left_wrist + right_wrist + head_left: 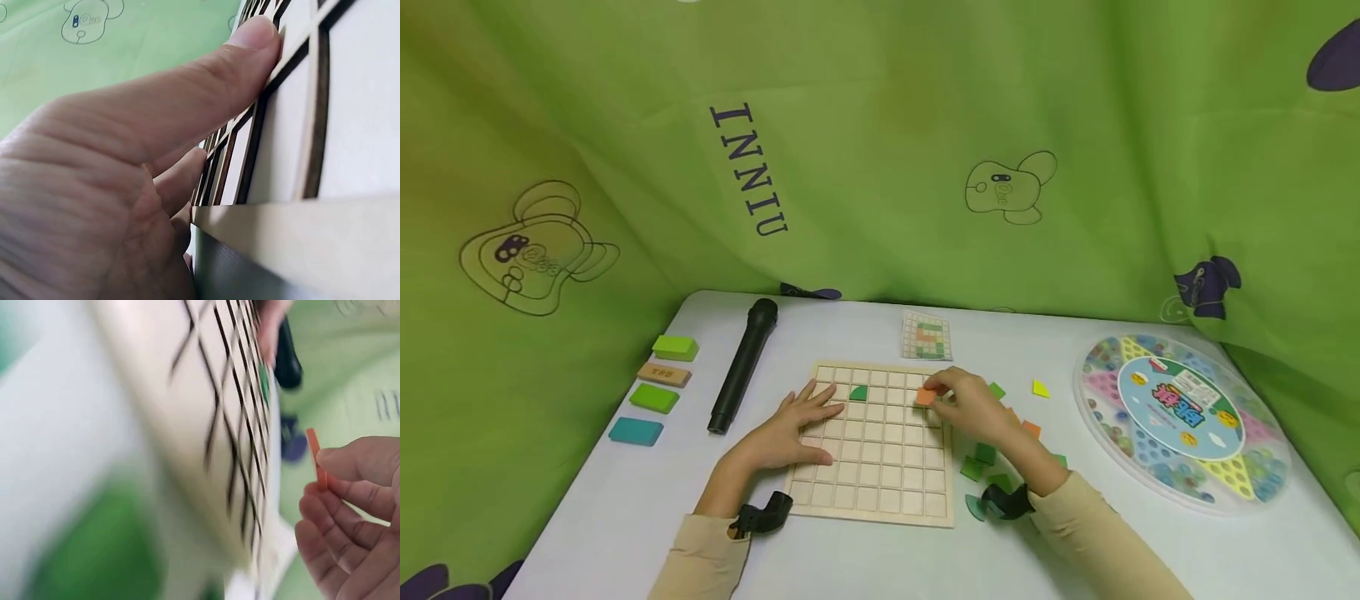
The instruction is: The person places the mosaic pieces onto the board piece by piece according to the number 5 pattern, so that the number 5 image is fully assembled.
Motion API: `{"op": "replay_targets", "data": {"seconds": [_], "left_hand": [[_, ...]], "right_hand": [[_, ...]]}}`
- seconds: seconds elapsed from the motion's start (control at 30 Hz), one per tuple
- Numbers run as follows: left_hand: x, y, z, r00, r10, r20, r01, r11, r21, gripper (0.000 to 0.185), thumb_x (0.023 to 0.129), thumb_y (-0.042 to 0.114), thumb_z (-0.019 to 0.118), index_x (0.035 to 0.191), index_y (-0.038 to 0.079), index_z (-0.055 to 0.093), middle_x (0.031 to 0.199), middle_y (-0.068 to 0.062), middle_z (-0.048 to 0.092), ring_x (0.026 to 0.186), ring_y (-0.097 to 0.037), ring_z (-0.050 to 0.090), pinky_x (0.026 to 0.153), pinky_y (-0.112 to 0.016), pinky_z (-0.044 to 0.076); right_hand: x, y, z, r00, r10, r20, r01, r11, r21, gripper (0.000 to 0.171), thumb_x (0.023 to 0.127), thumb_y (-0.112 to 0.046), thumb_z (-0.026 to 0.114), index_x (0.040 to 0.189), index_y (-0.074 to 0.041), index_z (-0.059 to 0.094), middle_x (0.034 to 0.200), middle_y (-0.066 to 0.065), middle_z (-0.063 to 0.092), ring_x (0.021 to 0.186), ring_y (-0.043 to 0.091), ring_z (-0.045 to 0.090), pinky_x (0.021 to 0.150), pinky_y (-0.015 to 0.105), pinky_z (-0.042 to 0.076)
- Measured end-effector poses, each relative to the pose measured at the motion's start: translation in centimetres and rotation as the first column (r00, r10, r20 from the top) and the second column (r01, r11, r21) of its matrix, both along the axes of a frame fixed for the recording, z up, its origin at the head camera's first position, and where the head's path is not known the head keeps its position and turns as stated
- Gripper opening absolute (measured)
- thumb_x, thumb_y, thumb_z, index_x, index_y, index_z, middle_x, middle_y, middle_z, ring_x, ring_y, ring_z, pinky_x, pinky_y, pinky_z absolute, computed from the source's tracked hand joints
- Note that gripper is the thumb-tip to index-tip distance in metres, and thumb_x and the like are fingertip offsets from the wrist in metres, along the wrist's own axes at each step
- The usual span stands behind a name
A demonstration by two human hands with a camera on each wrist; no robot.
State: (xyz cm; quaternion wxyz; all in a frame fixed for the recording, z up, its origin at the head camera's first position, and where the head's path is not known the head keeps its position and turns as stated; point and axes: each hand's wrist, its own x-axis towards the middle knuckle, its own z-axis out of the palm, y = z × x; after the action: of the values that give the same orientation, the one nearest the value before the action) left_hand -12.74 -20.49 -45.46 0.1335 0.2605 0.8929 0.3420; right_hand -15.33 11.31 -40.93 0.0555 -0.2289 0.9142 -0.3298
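Pinched btwn thumb & fingertips of right hand: thin orange tile, held on edge just above the far-right squares of the wooden grid board; not yet set in a cell. Fingers curled narrow round the tile, nothing else in grip. Left hand flat on the board's left side, fingers straight & spread, pressing down, prob. steadying it. Already seated: one green quarter-round piece, far row area, just right of the left fingertips. Judged step: placing the orange tile, early in the fill, nearly all cells bare. Next move prob. calls for turning the tile flat, lining it up w/ one cell & lowering it in while the board stays pinned. Outward: loose green & orange pieces right of board, yellow piece farther right, small pattern card beyond far edge. Far left: black microphone, coloured blocks. Right: round marble game. All on white table.
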Motion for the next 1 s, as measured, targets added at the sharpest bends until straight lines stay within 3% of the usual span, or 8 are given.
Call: {"op": "replay_targets", "data": {"seconds": [0.27,0.57,0.7,0.8,1.0], "left_hand": [[0.1,0.3,-0.4,1.000,-0.015,-0.007,0.015,1.000,-0.002,0.079,0.074,0.045,0.075,0.141,0.014,0.046,0.158,-0.005,0.021,0.147,-0.034,0.000,0.116,-0.059,-0.001],[0.1,-0.1,-0.1,1.000,-0.003,-0.019,0.003,1.000,0.010,0.079,0.074,0.044,0.076,0.141,0.013,0.047,0.157,-0.006,0.022,0.147,-0.034,0.000,0.116,-0.059,-0.001],[0.1,0.0,-0.2,1.000,0.008,-0.006,-0.008,1.000,0.012,0.080,0.073,0.043,0.077,0.141,0.012,0.047,0.157,-0.007,0.022,0.147,-0.035,0.001,0.116,-0.059,-0.001],[0.3,0.0,-0.1,1.000,0.023,-0.002,-0.023,1.000,0.001,0.080,0.072,0.043,0.078,0.140,0.013,0.048,0.157,-0.007,0.022,0.147,-0.035,0.001,0.116,-0.059,-0.001],[0.5,-0.3,0.5,0.998,0.068,-0.005,-0.068,0.996,-0.050,0.081,0.070,0.043,0.079,0.140,0.014,0.049,0.157,-0.008,0.022,0.147,-0.034,0.005,0.118,-0.056,0.003]], "right_hand": [[-1.2,-6.8,-1.6,0.977,0.210,0.038,-0.212,0.975,0.059,0.022,0.089,-0.012,0.065,0.110,-0.005,0.067,0.107,0.006,0.065,0.095,0.017,0.061,0.080,0.030,0.054],[-1.7,-9.4,-1.6,0.967,0.256,-0.018,-0.245,0.943,0.225,0.020,0.088,-0.014,0.066,0.107,-0.007,0.069,0.101,0.002,0.062,0.087,0.012,0.057,0.075,0.024,0.051],[-1.2,-9.0,-1.2,0.969,0.246,-0.016,-0.234,0.938,0.254,0.027,0.088,-0.018,0.067,0.113,-0.007,0.066,0.105,0.003,0.062,0.091,0.013,0.058,0.079,0.026,0.053],[-0.4,-7.5,-0.4,0.979,0.205,-0.003,-0.200,0.960,0.195,0.033,0.089,-0.021,0.067,0.118,-0.006,0.063,0.112,0.006,0.062,0.099,0.018,0.060,0.084,0.032,0.053],[1.5,0.2,0.6,0.998,0.043,-0.055,-0.042,0.999,0.019,0.036,0.087,-0.020,0.069,0.118,-0.005,0.062,0.114,0.008,0.062,0.103,0.025,0.060,0.085,0.040,0.053]]}}
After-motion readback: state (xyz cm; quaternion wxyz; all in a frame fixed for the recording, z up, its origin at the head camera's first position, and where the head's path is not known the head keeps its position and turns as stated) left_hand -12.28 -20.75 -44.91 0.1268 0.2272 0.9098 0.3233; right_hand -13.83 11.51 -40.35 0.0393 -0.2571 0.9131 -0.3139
